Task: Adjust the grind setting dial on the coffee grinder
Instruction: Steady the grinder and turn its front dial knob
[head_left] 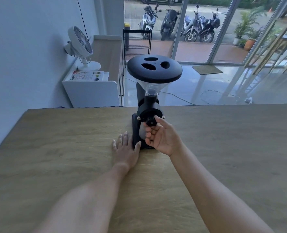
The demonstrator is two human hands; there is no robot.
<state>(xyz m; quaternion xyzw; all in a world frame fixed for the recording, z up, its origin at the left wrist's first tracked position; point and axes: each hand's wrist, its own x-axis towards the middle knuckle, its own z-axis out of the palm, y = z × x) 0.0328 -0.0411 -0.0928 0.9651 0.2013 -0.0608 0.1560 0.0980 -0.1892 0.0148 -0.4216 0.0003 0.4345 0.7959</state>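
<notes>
The coffee grinder [148, 105] is matte black and stands upright near the far edge of a wooden table [55, 148] — a tall narrow body on a flat rectangular base. On top sits a clear funnel-shaped hopper [152, 87] capped by a wide black round lid [154, 68] with three oval openings. On its front face a round black housing carries the small grind setting dial [150, 121] at its centre — a silver screw at either side of the housing.
</notes>
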